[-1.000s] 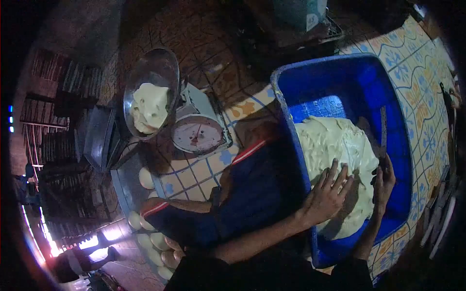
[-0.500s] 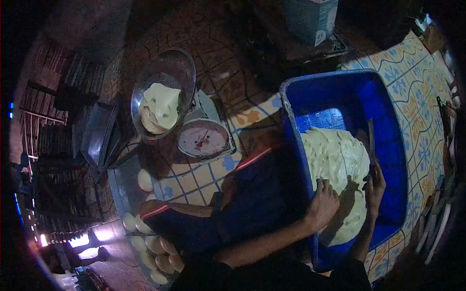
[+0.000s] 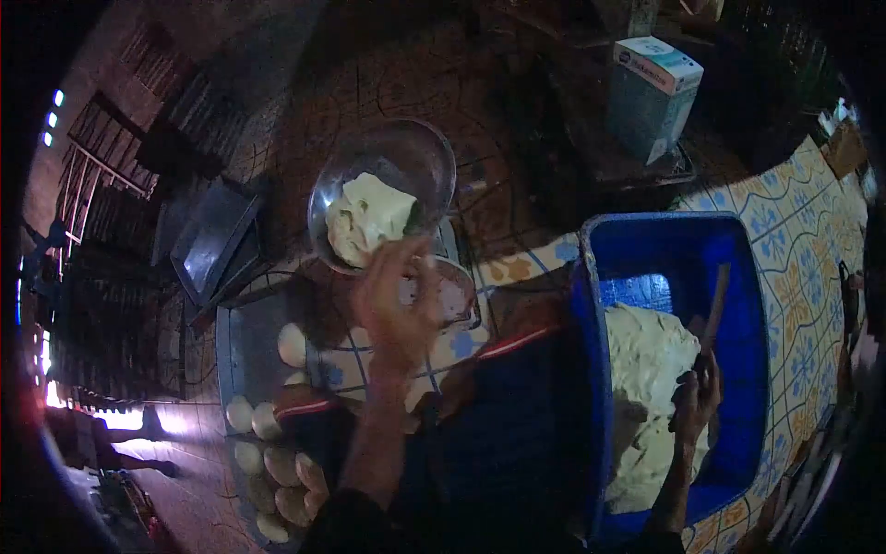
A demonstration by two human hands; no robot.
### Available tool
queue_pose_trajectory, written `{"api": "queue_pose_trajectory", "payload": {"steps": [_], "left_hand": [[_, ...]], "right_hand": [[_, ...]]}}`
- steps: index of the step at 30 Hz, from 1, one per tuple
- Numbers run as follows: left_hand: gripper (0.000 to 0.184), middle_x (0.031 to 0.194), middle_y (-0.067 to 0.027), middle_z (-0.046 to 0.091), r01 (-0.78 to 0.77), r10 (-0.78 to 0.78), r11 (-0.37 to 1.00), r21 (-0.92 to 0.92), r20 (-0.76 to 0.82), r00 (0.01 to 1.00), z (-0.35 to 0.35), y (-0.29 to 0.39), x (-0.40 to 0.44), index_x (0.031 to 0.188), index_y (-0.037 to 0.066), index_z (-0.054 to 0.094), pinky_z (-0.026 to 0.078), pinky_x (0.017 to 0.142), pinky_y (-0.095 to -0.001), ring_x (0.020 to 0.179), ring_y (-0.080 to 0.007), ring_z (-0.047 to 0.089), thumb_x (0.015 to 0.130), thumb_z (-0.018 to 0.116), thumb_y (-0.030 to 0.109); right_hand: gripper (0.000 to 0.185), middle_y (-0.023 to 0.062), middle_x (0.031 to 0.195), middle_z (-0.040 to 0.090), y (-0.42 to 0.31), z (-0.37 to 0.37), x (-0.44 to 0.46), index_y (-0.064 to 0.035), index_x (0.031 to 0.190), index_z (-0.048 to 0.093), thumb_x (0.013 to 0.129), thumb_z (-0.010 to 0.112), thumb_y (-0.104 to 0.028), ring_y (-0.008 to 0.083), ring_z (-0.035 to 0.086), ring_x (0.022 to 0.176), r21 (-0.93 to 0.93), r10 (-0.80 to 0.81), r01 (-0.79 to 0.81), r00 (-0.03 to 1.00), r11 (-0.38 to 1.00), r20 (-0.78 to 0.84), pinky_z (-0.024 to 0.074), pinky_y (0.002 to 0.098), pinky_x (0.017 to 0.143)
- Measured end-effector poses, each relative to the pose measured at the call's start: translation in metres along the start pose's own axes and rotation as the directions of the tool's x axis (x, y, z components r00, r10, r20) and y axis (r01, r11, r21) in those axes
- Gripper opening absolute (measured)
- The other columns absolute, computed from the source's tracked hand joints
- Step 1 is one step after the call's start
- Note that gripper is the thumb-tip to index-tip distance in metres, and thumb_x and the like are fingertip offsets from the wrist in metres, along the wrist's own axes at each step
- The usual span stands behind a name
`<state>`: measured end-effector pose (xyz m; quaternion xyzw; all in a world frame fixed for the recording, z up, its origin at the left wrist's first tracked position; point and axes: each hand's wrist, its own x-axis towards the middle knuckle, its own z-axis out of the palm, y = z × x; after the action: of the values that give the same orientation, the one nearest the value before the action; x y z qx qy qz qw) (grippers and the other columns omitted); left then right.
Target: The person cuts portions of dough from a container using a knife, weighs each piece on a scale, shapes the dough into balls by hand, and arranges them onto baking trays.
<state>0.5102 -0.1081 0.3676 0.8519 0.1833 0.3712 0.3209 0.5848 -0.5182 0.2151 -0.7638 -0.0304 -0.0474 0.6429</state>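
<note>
My left hand, smeared by motion, is over the front of the weighing scale, close to the lower rim of its metal pan. Whether its fingers hold anything does not show. A lump of pale dough lies in the pan. On the right, my right hand grips a long, flat, narrow blade that points up and away. That hand is above a large mass of dough inside the blue tub.
A tray at the left bears several round dough balls. Metal pans lean further back. A box stands behind the tub on a dark surface. Patterned tiles cover the floor.
My left hand has left the dough in the tub and swung left to the scale. The right hand keeps the blade over the tub. The whole view has shifted.
</note>
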Motion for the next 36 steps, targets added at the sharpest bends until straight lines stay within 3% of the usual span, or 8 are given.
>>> {"api": "queue_pose_trajectory", "payload": {"steps": [7,12,17,22,25,27,29,36], "left_hand": [[0.021,0.09,-0.0146,0.064,-0.272,0.145,0.841,0.468,0.29,0.946,-0.034,-0.105,0.056,0.102,0.003,0.065,0.05,0.072,-0.0395,0.083,-0.0349,0.064,0.082,0.062,0.01],[0.013,0.086,-0.0133,0.063,-0.252,0.218,0.897,0.362,0.135,0.967,-0.043,-0.092,0.059,0.093,0.002,0.066,0.048,0.068,-0.0411,0.08,-0.0356,0.063,0.082,0.06,0.005],[0.01,0.082,-0.0151,0.062,-0.222,0.266,0.92,0.322,-0.097,0.959,-0.05,-0.078,0.063,0.09,0.0,0.065,0.048,0.066,-0.0381,0.074,-0.0335,0.062,0.081,0.062,0.001],[0.012,0.091,-0.0107,0.061,-0.135,0.107,0.989,-0.067,-0.318,0.942,-0.064,-0.038,0.062,0.099,0.001,0.062,0.048,0.073,-0.0317,0.083,-0.0181,0.06,0.089,0.06,0.009],[0.032,0.117,-0.0144,0.053,-0.424,0.271,0.863,-0.275,-0.456,0.848,-0.075,0.009,0.039,0.117,0.005,0.053,0.042,0.09,-0.0368,0.106,-0.0236,0.053,0.098,0.049,0.03],[0.045,0.134,-0.0183,0.043,-0.442,0.367,0.805,-0.396,-0.253,0.895,-0.066,0.052,0.007,0.128,0.005,0.047,0.032,0.104,-0.0469,0.12,-0.03,0.046,0.097,0.045,0.038],[0.046,0.134,-0.0193,0.044,-0.387,0.488,0.748,-0.54,0.052,0.871,-0.029,0.078,-0.03,0.128,0.005,0.048,0.028,0.105,-0.0501,0.123,-0.0316,0.044,0.094,0.048,0.037],[0.053,0.137,-0.0227,0.046,-0.652,0.348,0.663,-0.367,0.923,-0.165,0.174,0.12,-0.232,0.128,0.003,0.052,0.015,0.11,-0.0611,0.133,-0.0373,0.036,0.084,0.06,0.03]], "right_hand": [[0.046,0.0129,0.109,0.064,-0.141,0.186,0.025,0.0001,0.136,0.043,0.092,0.05,-0.006,0.0097,0.06,0.077,0.182,-0.274,0.209,0.811,0.961,0.516,0.0495,0.0244,0.06],[0.046,0.0215,0.111,0.064,-0.195,0.328,0.025,0.0033,0.134,0.043,0.088,0.05,-0.003,0.0313,0.067,0.086,0.165,-0.11,-0.007,0.717,0.986,0.688,0.0541,0.0396,0.076],[0.046,0.0178,0.103,0.067,-0.167,0.347,-0.051,-0.0009,0.136,0.043,0.091,0.046,-0.003,0.0204,0.063,0.075,0.175,-0.33,0.291,0.663,0.941,0.672,0.0491,0.036,0.072],[0.049,0.0233,0.116,0.061,-0.142,0.265,-0.075,-0.0033,0.138,0.042,0.089,0.048,-0.003,0.0324,0.062,0.106,0.225,-0.249,0.121,0.248,0.967,0.936,0.0481,0.0403,0.087],[0.049,0.0241,0.123,0.057,-0.167,0.195,-0.055,-0.0018,0.137,0.043,0.089,0.051,-0.004,0.0309,0.057,0.115,-0.1,0.102,-0.024,0.378,0.995,0.92,0.0445,0.038,0.095],[0.048,0.0178,0.11,0.065,-0.143,0.142,-0.039,-0.0034,0.136,0.045,0.089,0.05,-0.005,0.0254,0.064,0.099,-0.035,-0.166,0.247,0.745,0.968,0.646,0.0484,0.0367,0.088],[0.055,0.0055,0.085,0.064,-0.102,0.075,-0.018,-0.0021,0.138,0.044,0.084,0.049,-0.004,0.0091,0.054,0.064,0.0,0.106,-0.112,0.937,0.994,0.334,0.0464,0.0236,0.061],[0.049,-0.0016,0.069,0.05,-0.028,-0.081,-0.003,0.0002,0.141,0.039,0.093,0.048,-0.006,0.0031,0.041,0.051,-0.095,0.07,-0.115,0.919,0.989,-0.388,0.0335,0.0203,0.044]]}}
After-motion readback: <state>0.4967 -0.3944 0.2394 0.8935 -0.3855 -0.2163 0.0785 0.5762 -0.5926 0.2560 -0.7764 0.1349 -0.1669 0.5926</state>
